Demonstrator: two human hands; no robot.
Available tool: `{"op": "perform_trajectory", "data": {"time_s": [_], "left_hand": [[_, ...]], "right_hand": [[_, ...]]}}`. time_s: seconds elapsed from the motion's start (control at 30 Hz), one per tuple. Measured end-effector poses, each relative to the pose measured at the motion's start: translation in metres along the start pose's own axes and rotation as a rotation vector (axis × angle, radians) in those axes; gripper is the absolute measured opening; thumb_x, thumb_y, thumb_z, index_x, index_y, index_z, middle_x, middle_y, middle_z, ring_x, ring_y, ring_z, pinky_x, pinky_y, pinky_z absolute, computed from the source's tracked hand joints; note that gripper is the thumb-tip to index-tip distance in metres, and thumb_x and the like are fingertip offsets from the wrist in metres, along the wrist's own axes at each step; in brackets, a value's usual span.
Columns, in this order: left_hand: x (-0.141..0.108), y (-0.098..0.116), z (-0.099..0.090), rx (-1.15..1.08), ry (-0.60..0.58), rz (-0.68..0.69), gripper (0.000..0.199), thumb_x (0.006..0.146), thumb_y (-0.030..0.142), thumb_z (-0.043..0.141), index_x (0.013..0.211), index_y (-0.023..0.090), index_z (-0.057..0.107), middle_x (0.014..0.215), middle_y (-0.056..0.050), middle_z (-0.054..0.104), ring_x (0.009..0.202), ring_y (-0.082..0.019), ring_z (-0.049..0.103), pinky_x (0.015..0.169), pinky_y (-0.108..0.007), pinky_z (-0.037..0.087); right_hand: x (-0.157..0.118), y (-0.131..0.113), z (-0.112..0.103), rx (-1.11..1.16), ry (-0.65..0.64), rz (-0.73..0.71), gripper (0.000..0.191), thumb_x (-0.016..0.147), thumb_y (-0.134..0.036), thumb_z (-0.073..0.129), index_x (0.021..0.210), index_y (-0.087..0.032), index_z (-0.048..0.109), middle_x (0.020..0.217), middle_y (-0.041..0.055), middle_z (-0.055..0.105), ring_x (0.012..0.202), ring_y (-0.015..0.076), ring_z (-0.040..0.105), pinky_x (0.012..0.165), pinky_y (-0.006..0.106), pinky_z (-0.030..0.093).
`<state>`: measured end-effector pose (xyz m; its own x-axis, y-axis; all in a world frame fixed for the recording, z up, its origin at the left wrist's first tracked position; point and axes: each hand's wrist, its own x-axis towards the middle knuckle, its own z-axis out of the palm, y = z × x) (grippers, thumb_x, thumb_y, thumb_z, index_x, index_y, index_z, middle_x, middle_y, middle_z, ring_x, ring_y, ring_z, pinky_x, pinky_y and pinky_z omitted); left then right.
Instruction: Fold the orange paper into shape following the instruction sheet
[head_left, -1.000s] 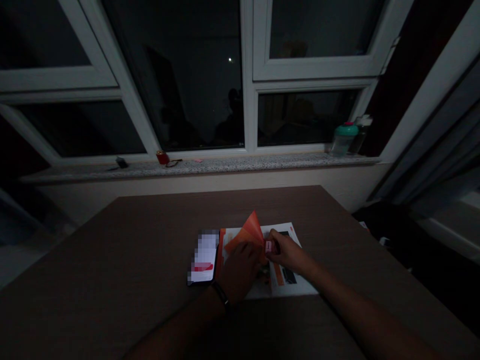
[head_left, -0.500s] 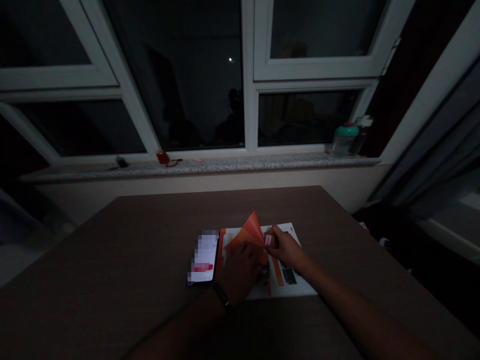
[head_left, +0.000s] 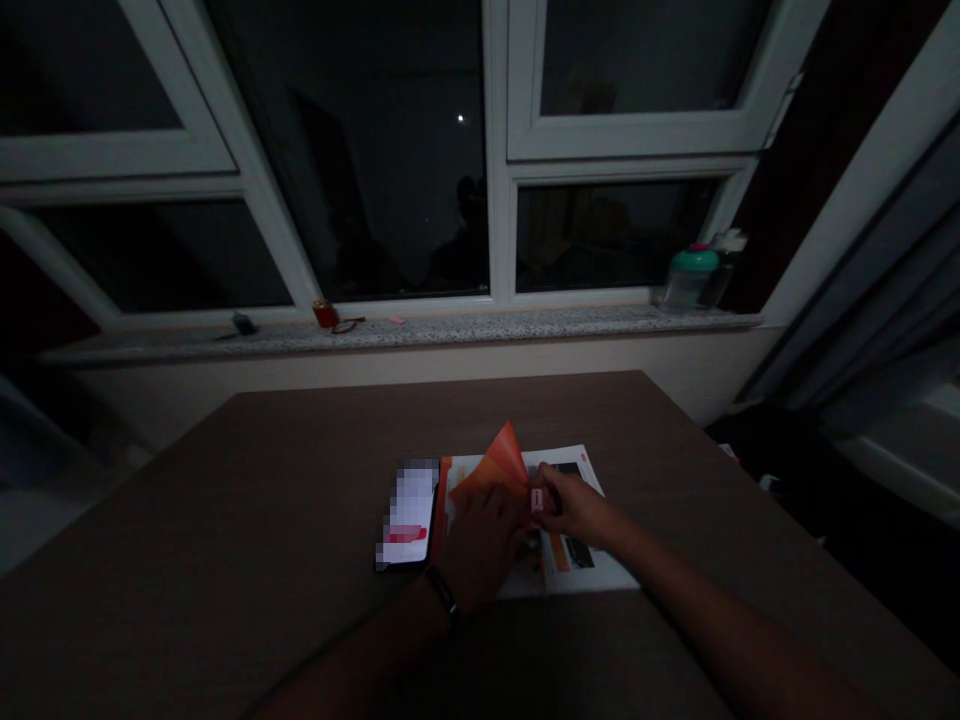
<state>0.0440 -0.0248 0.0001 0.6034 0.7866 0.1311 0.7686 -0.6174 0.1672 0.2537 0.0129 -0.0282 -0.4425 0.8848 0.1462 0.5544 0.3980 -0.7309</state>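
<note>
An open booklet (head_left: 609, 574) with white and orange printed pages lies on the table. An orange sheet (head_left: 507, 455) stands partly folded up over it, its pointed corner raised. My left hand (head_left: 481, 545), with a dark band on the wrist, rests flat on the orange sheet with its fingers stretched out. Between the thumb and fingers of my right hand (head_left: 576, 508) is a small pink block with a pale label (head_left: 537, 500). It is at the right edge of the orange sheet; whether it touches the paper, I cannot tell. Its exact kind is unclear.
A phone (head_left: 414, 515) with a lit screen lies left of the booklet on the brown table (head_left: 315, 460). On the stone windowsill (head_left: 480, 327) stand a green-lidded bottle (head_left: 691, 275), a clear bottle behind it, a small red item (head_left: 325, 315) and a small dark item (head_left: 243, 323).
My right hand has moved slightly down toward me, carrying the pink block along the orange sheet's edge. My left hand stays almost in place on the paper.
</note>
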Motion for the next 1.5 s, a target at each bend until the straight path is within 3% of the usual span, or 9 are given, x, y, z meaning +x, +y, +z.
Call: {"op": "perform_trajectory", "data": {"time_s": [0.3,0.57,0.73,0.9,1.13,1.33,1.5], "left_hand": [[0.000,-0.008,0.005,-0.066,0.028,-0.043,0.038,0.099,0.039,0.047,0.133,0.021,0.052,0.147,-0.013,0.042,0.136,-0.031,0.038,0.111,-0.051,0.033],[0.000,-0.009,0.005,-0.065,-0.021,-0.055,0.052,0.096,0.047,0.052,0.140,0.020,0.045,0.152,-0.016,0.035,0.140,-0.034,0.032,0.112,-0.052,0.031],[-0.001,-0.013,0.006,-0.080,-0.037,-0.017,0.074,0.087,0.061,0.059,0.145,0.020,0.038,0.154,-0.017,0.032,0.142,-0.036,0.029,0.113,-0.054,0.029],[-0.002,-0.014,0.007,-0.089,-0.083,0.006,0.092,0.079,0.072,0.060,0.149,0.019,0.032,0.156,-0.020,0.025,0.143,-0.042,0.022,0.111,-0.061,0.027],[0.000,-0.016,0.007,-0.049,-0.021,-0.017,0.082,0.081,0.069,0.060,0.144,0.020,0.040,0.153,-0.019,0.032,0.142,-0.041,0.025,0.110,-0.060,0.027],[0.000,-0.017,0.005,-0.097,0.031,0.057,0.083,0.077,0.067,0.067,0.140,0.019,0.042,0.144,-0.016,0.043,0.133,-0.036,0.039,0.110,-0.053,0.032],[-0.001,-0.016,0.004,-0.142,0.016,0.045,0.087,0.075,0.069,0.068,0.143,0.023,0.038,0.142,-0.014,0.043,0.130,-0.035,0.041,0.108,-0.051,0.036]], "right_hand": [[0.009,0.000,0.003,-0.029,0.192,0.043,0.024,0.080,-0.020,0.060,0.103,-0.022,0.052,0.085,0.0001,0.063,0.076,0.0163,0.059,0.066,0.024,0.040],[0.006,-0.001,0.002,0.032,0.072,0.012,0.026,0.076,-0.019,0.065,0.099,-0.021,0.051,0.073,-0.0047,0.058,0.064,0.0128,0.056,0.057,0.020,0.037],[0.000,-0.003,0.001,0.050,0.002,0.035,0.028,0.072,-0.019,0.069,0.093,-0.022,0.050,0.069,-0.0067,0.055,0.061,0.0116,0.052,0.052,0.019,0.034],[0.001,-0.003,0.003,0.047,0.040,0.014,0.027,0.074,-0.019,0.069,0.093,-0.022,0.050,0.071,-0.0059,0.056,0.062,0.0120,0.053,0.054,0.019,0.035],[0.013,0.002,0.007,0.032,0.151,0.004,0.022,0.079,-0.018,0.063,0.097,-0.021,0.052,0.077,-0.0034,0.061,0.067,0.0129,0.056,0.060,0.021,0.037],[0.008,-0.002,0.005,0.024,0.078,0.015,0.028,0.076,-0.019,0.066,0.100,-0.022,0.052,0.072,-0.0051,0.058,0.063,0.0126,0.054,0.056,0.020,0.035],[0.000,-0.010,0.001,0.040,-0.007,0.008,0.024,0.075,-0.021,0.068,0.092,-0.022,0.051,0.074,-0.0044,0.059,0.065,0.0125,0.055,0.055,0.019,0.036]]}}
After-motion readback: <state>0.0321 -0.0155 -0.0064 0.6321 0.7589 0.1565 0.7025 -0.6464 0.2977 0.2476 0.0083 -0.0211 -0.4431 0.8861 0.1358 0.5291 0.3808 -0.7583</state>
